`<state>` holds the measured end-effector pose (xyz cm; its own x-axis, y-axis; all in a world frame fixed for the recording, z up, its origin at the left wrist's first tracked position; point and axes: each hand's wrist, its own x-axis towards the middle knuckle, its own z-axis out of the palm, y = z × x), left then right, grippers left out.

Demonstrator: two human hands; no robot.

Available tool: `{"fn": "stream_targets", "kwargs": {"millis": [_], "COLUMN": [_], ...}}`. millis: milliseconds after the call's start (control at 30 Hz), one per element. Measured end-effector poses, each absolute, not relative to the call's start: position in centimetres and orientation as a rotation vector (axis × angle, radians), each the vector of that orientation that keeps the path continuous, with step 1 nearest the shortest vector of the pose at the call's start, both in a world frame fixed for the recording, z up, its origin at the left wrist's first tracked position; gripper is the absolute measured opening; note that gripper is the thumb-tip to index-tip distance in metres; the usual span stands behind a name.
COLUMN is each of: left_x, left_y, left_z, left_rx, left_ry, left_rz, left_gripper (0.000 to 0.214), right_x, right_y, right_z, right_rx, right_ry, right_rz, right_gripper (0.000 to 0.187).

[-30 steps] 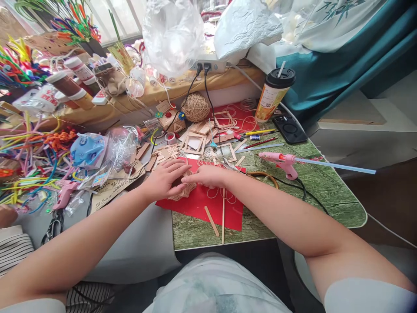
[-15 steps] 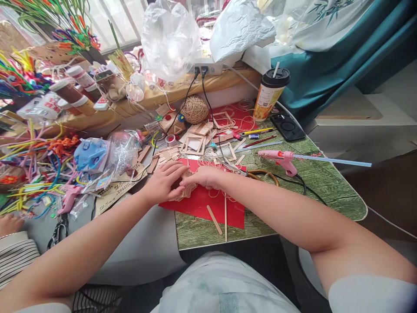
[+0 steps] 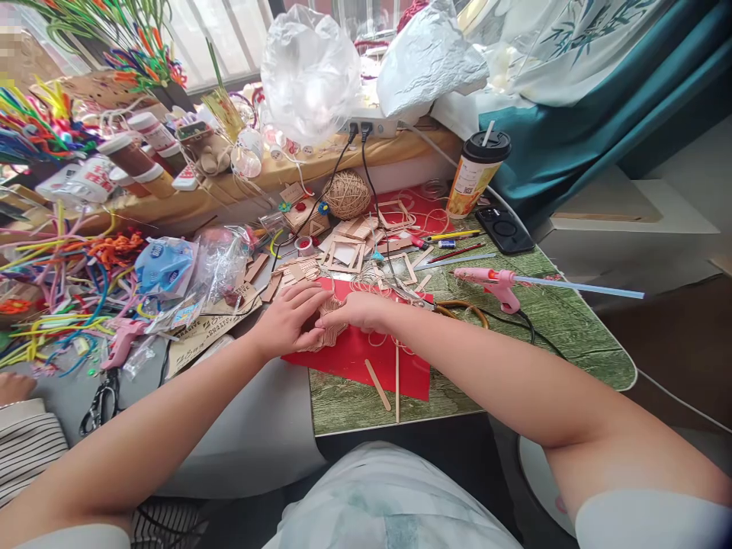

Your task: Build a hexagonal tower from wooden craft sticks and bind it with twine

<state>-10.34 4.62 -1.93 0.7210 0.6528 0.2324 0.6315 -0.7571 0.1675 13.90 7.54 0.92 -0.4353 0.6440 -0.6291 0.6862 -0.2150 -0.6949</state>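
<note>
My left hand (image 3: 289, 319) and my right hand (image 3: 361, 310) meet over a small wooden piece made of craft sticks (image 3: 329, 329) that lies on a red paper sheet (image 3: 366, 354). The left fingers curl around its left side. The right hand's fingers press and pinch its upper right edge. Loose string and thin wooden sticks (image 3: 396, 374) lie on the red sheet just below my right wrist.
A pink glue gun (image 3: 496, 284) with a long glue stick lies right of my hands on the green table (image 3: 560, 328). Behind are wooden frames (image 3: 343, 252), a twine ball (image 3: 347, 195), a drink cup (image 3: 476, 174) and a phone (image 3: 504, 227). Pipe cleaners (image 3: 62, 267) and bags crowd the left.
Both hands stay on the wooden piece; fingers shifted only slightly. The camera view drifted a little.
</note>
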Motion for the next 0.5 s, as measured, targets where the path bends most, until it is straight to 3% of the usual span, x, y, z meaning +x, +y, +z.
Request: {"fn": "stream_targets", "kwargs": {"millis": [233, 500], "left_x": [-9.7, -10.4], "left_y": [4.8, 4.1], "left_z": [-1.6, -1.6], "left_rx": [2.841, 2.892], "left_ry": [1.064, 1.108], "left_rz": [0.37, 0.428], "left_gripper": [0.068, 0.072], "right_x": [15.1, 13.7], "right_y": [9.0, 7.4], "right_z": [-0.6, -0.2], "right_rx": [1.485, 1.626], "right_ry": [2.092, 2.115], "right_rz": [-1.764, -1.798], "right_gripper": [0.066, 0.043]}}
